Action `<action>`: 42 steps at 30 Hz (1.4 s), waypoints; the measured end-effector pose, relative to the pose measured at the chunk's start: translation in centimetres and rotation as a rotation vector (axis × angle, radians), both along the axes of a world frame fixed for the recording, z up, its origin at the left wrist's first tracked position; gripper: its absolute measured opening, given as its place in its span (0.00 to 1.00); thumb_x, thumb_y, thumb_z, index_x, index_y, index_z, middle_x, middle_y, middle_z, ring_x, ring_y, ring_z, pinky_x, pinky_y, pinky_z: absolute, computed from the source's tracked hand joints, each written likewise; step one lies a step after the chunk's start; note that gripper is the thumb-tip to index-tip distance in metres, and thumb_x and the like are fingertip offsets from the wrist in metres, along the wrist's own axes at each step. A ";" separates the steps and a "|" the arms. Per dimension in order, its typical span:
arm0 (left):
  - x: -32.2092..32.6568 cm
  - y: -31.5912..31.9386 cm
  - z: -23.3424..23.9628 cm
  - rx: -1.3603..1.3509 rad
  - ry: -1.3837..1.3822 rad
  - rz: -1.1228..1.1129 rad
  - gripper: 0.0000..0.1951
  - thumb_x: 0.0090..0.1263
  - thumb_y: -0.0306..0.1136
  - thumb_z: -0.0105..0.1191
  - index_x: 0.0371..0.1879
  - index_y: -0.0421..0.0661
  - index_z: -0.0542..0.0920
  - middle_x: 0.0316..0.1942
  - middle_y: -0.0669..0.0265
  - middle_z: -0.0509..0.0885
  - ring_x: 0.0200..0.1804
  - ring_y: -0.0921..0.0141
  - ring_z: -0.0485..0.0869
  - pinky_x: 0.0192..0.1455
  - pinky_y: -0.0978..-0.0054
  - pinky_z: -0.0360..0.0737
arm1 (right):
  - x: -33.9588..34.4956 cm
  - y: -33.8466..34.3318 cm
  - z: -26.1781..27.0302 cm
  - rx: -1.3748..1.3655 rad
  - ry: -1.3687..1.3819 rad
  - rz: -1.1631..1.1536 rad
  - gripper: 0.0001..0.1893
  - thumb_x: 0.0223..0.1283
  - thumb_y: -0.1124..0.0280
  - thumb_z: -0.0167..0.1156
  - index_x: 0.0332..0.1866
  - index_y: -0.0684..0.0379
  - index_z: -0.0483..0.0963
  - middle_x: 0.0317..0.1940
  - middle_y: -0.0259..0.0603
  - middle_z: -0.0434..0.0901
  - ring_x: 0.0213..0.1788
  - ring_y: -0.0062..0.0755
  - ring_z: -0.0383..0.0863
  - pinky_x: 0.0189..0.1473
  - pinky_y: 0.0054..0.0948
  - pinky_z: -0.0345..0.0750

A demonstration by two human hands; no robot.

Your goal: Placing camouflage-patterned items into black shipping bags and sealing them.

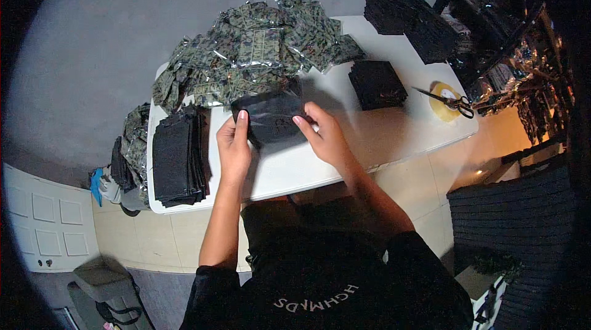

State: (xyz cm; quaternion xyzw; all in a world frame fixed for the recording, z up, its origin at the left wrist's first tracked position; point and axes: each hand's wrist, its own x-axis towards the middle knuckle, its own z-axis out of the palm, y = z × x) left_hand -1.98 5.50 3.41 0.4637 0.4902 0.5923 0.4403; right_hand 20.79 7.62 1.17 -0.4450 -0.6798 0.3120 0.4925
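Observation:
A flat, shiny black packet is held up over the white table, its exact contents hard to tell. My left hand grips its left edge, thumb on top. At the packet's right edge, my right hand pinches with thumb and fingers. Just beyond lies a large heap of camouflage fabric pieces in clear plastic bags. To the left of my left hand stands a tall stack of black fabric pieces. A smaller black stack sits to the right, beyond my right hand.
The white folding table has more black stacks at its far right. Black-handled scissors rest across a yellowish tape roll near the right edge. Bagged camouflage pieces lie past the left end. A grey sofa stands lower left.

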 end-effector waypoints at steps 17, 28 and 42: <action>0.7 -1.7 -3.3 0.202 1.181 -0.241 0.31 0.86 0.48 0.54 0.77 0.35 0.75 0.81 0.45 0.73 0.85 0.45 0.67 0.88 0.44 0.62 | -1.2 -0.1 -2.9 0.080 -0.231 0.225 0.18 0.74 0.77 0.64 0.66 0.59 0.81 0.69 0.53 0.80 0.71 0.56 0.82 0.75 0.49 0.76; 1.0 -0.4 -6.4 0.122 1.404 -0.304 0.48 0.84 0.67 0.46 0.90 0.39 0.57 0.91 0.48 0.57 0.92 0.46 0.51 0.89 0.28 0.45 | -2.2 0.9 -5.9 0.223 -0.866 0.262 0.39 0.87 0.52 0.48 0.91 0.65 0.51 0.92 0.54 0.53 0.93 0.55 0.48 0.92 0.52 0.47; -0.6 -4.3 -5.0 0.276 1.189 -0.370 0.44 0.78 0.58 0.62 0.83 0.38 0.70 0.87 0.45 0.65 0.90 0.43 0.58 0.89 0.35 0.52 | 1.8 -5.6 -2.4 0.247 -0.694 0.352 0.40 0.77 0.49 0.65 0.86 0.60 0.65 0.87 0.64 0.60 0.88 0.65 0.59 0.89 0.59 0.57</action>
